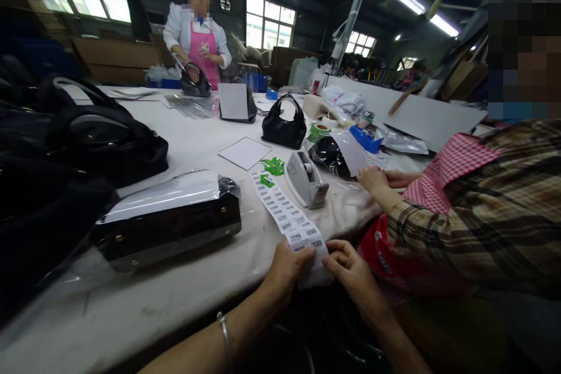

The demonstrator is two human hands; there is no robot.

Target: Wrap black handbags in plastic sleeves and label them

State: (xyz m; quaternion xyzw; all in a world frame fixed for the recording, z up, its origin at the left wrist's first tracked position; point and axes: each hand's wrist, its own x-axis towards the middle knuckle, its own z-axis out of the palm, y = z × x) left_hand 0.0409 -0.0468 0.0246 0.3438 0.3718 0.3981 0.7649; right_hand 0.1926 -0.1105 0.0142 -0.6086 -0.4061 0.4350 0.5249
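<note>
A long strip of barcode labels (280,207) runs over the table toward me, its near end hanging past the edge. My left hand (287,266) grips that near end from the left, thumb on top. At its right edge, my right hand (350,269) has thumb and forefinger closed on the label strip; whether a single label is between them is too small to see. Beyond the strip stand a grey tape dispenser (302,178) and a small pile of green tags (274,165). To the left lies a black handbag in clear plastic (175,222), with a white sheet over it.
Several black handbags (109,134) are heaped at the left. A small black handbag (284,125) stands mid-table near a white card (246,153). At my right, a co-worker's hands (377,178) touch a bagged handbag (331,155). Another person (204,47) stands across the table.
</note>
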